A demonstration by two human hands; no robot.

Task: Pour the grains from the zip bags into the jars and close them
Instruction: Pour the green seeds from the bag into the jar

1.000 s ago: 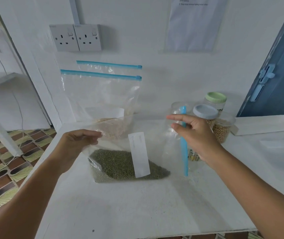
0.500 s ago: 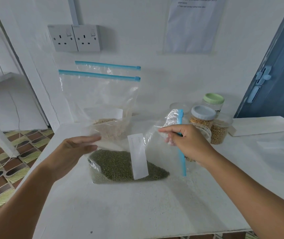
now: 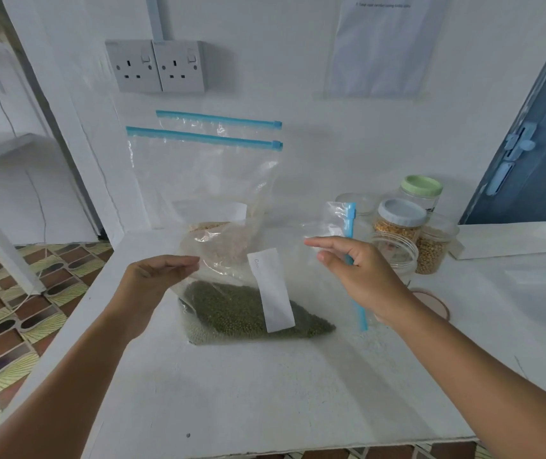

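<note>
A clear zip bag of green grains (image 3: 248, 313) with a white label lies on the white table (image 3: 265, 392), its blue zip strip (image 3: 350, 217) pointing right and up. My left hand (image 3: 162, 276) pinches the bag's left edge. My right hand (image 3: 357, 279) grips the zip strip, which passes through its fingers. Just behind that hand stands an open, empty clear jar (image 3: 397, 256). A loose lid (image 3: 434, 303) lies on the table beside it.
Two more zip bags (image 3: 205, 173) lean on the wall, the front one with beige grains. At the back right stand a grey-lidded jar (image 3: 399, 220) of yellow grains, a green-lidded jar (image 3: 422, 193) and another grain jar (image 3: 437, 250). A white box (image 3: 513, 240) lies at right.
My right hand has shifted slightly left and down on the zip strip, and the bag's corner now sticks up above it. My left hand opened briefly and now pinches the edge again.
</note>
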